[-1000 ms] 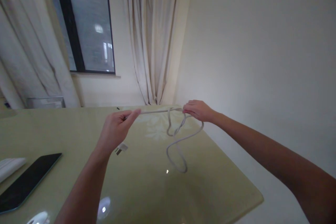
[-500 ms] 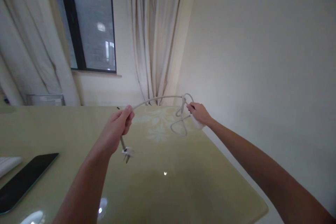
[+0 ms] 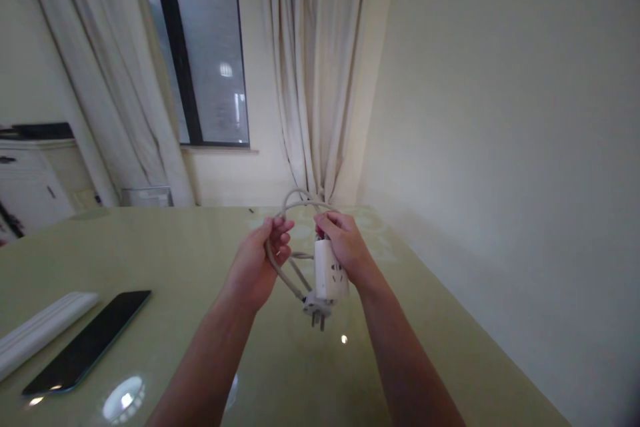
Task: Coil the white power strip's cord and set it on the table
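A grey cable (image 3: 285, 273) hangs in loops between my two hands above the table. My left hand (image 3: 257, 260) pinches it between thumb and fingers at the left side of the loop. My right hand (image 3: 345, 243) is closed around the cable close to a small white socket block (image 3: 330, 270), which hangs below the fingers with its outlet holes towards me. Just under the block dangles the white plug (image 3: 318, 307), its metal prongs pointing down. Part of the cable is hidden behind the hands and the block.
A black tablet-like slab (image 3: 90, 340) and a long white object (image 3: 45, 327) lie on the glossy greenish table (image 3: 190, 267) at the left. A wall (image 3: 500, 180) borders the table's right side. Curtains (image 3: 320, 80) and a window (image 3: 210, 47) are behind.
Both hands have come together from a wide spread, so the stretched cable now bends into loops. The plug has swung right, beside the socket block, which now shows fully. The view has turned left.
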{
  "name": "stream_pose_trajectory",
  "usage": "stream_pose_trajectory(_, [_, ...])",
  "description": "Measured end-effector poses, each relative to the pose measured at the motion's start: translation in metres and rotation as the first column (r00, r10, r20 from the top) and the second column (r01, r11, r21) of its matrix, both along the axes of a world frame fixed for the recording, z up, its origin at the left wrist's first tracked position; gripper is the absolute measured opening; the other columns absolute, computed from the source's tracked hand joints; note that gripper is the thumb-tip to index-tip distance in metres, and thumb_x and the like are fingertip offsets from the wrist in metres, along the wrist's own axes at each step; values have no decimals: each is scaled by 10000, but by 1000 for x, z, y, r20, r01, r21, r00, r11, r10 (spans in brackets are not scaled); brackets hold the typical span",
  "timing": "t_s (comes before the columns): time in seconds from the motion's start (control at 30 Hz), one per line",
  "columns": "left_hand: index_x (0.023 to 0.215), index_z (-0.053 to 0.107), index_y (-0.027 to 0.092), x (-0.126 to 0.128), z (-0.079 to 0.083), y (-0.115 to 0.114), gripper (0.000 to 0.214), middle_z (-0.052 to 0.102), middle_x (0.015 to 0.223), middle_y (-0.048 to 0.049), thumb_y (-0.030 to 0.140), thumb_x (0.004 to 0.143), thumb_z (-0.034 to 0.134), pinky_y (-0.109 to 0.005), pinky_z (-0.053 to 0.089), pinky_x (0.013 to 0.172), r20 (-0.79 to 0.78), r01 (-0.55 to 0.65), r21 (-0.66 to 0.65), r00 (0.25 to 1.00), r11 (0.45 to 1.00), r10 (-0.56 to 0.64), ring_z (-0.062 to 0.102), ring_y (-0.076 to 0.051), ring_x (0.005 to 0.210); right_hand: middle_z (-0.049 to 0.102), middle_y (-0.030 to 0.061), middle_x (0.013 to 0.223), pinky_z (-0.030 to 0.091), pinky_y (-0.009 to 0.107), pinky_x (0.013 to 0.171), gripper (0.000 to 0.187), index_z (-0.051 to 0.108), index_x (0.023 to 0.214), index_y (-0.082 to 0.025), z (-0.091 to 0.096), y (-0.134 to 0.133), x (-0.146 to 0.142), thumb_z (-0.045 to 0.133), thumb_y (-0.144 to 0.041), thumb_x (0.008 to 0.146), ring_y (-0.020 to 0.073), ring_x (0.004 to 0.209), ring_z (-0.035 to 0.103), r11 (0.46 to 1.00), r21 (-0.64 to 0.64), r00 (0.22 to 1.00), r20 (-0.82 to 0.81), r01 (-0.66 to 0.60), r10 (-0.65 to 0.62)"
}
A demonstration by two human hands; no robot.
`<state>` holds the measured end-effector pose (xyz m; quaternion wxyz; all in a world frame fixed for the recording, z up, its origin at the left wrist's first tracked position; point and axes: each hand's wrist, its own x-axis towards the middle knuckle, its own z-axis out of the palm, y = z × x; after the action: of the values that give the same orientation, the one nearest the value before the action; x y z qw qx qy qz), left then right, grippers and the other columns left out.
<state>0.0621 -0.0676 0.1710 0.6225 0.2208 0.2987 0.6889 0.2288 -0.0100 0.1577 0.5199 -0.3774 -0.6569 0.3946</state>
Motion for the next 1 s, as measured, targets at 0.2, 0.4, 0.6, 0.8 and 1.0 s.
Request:
stream_pose_trajectory(0.2, [666, 397, 212, -17, 5, 2, 442, 217, 479, 124, 286, 1097, 460, -182, 153, 290, 151, 76, -97, 987, 992, -61, 178, -38, 309, 561, -25, 614, 346, 272, 598, 436, 584, 656, -192, -11, 9, 19, 559, -469, 992, 129, 595, 510, 981, 98, 903, 416, -166, 111])
stream_pose_trajectory(0.4, [634, 331, 230, -61, 17, -8, 441, 245, 443, 107, 193, 1041, 495, -217, 182, 296, 115, -139, -79, 982, 987, 148, 194, -50, 318, 539, -37, 661, 357, 262, 642, 414, 570, 714, -195, -30, 31, 31, 541, -487, 1006, 137, 647, 498, 940, 1, 819, 490, -342, 298])
stream_pose_trajectory(0.6, [652, 300, 241, -89, 43, -44, 416, 283, 453, 87, 147, 1048, 385, -216, 236, 320, -19, -285, 21, 958, 958, 285, 244, -53, 332, 532, -28, 672, 347, 263, 679, 406, 545, 692, -200, -61, 60, 47, 533, -485, 980, 156, 700, 508, 973, 75, 840, 522, -216, 146])
stream_pose_trajectory(0.8, [682, 268, 252, -90, 44, -44, 406, 273, 443, 95, 175, 1054, 410, -229, 259, 273, 61, -292, 98, 956, 951, 288, 260, -65, 292, 524, -23, 627, 302, 280, 660, 370, 546, 660, -204, -73, 67, 54, 535, -417, 963, 159, 663, 493, 994, 111, 877, 479, -20, -36])
stream_pose_trajectory(1.0, [744, 370, 241, -90, 37, -38, 304, 390, 492, 86, 156, 1011, 490, -198, 323, 315, 163, -177, 202, 976, 963, 145, 384, -54, 350, 574, -4, 640, 322, 290, 646, 438, 571, 663, -210, -52, 57, 47, 517, -500, 986, 165, 660, 521, 965, 158, 900, 354, 210, -254])
